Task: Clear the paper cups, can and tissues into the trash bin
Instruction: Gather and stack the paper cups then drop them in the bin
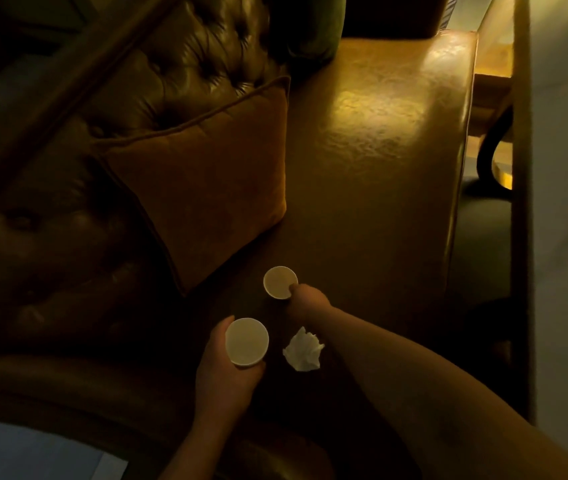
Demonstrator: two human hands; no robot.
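I look down on a dim brown leather sofa. My left hand is wrapped around a white paper cup whose open mouth faces up. My right hand reaches forward and pinches the near rim of a second, smaller-looking paper cup standing on the sofa seat. A crumpled white tissue lies on the seat between my two forearms. No can and no trash bin are in view.
An orange-brown cushion leans against the tufted sofa back just left of the cups. A dark green cushion sits further back. The seat's edge runs along the right, with floor and a dark curved leg beyond.
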